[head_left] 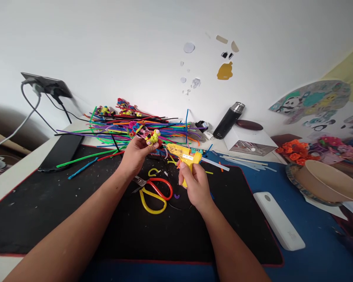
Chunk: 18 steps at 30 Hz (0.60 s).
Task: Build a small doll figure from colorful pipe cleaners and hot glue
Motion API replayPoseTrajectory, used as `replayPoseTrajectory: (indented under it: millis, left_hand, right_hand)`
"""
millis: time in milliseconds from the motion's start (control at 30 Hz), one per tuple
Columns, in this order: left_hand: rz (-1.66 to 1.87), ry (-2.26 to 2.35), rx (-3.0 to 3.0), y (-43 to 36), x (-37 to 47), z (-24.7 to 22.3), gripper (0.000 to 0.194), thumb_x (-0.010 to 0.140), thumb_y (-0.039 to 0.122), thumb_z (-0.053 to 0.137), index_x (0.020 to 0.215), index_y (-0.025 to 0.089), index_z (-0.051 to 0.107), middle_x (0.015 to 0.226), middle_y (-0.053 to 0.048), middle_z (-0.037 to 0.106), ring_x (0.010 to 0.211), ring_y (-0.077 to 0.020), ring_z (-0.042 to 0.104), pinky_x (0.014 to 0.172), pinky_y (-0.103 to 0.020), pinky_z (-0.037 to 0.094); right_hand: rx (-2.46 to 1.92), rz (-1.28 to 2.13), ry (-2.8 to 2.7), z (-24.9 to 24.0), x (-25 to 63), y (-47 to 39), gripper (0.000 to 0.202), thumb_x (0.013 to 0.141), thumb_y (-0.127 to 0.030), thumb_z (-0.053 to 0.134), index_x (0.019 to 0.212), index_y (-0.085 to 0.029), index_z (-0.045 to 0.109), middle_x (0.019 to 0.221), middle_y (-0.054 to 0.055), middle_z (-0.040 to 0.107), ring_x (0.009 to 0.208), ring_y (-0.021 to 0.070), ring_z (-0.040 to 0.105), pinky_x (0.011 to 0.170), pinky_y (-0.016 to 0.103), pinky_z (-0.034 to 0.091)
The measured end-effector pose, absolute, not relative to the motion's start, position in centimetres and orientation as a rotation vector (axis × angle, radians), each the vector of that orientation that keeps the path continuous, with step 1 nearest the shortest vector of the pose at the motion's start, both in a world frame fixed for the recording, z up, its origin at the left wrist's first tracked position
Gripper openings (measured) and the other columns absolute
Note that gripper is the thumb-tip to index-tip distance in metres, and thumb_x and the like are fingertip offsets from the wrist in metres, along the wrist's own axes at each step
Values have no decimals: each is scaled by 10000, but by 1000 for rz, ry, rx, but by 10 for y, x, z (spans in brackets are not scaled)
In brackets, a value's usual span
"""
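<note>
A small multicoloured pipe-cleaner figure [153, 137] sits pinched in the left hand [137, 152], the grip nearly closed; right beside it points a yellow plastic glue gun [179, 151], the right hand [196, 181] wrapped round its handle. A slip, if hot, could burn the left thumb [153, 147].

head cam: worn on the person's head, so basically their own eye view
mat [179, 243]: camera faces forward and tips down over it
wall [111, 47]: straight ahead, fills the top of the frame
left hand [135, 153] and right hand [197, 183]: mid-frame, pretty near, forearms [97, 211] running in from the bottom edge
plugs [37, 88] and bowl [335, 182]: way out on opposite sides, the view's super wide
</note>
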<state>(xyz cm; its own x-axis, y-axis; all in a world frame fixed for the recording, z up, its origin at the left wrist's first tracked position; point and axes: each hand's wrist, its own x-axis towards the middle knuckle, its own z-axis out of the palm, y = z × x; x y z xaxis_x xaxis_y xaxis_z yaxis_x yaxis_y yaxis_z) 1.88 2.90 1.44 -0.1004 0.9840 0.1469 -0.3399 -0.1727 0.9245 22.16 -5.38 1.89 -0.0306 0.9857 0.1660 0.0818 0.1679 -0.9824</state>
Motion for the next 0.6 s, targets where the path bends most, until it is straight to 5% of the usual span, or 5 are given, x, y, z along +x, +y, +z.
replayPoseTrajectory:
  millis: [200,600]
  left_hand:
    - [1522,898,1064,30,19,14,422,617,366,1027,927,219,781,915,-51,800,831,-220,720,721,-319,548]
    - [1521,908,1073,26,21,18,457,610,369,1032,961,221,780,943,-64,815,908,-258,757,840,-378,588]
  right_hand:
    - [-1227,934,-1429,18,222,-55,462,1047,-632,587,796,-244,602,601,4,623,592,186,615,612,324,472]
    - [-1306,873,-1460,23,220,-56,414,1034,-597,586,817,-246,601,587,-3,614,532,180,603,548,307,472]
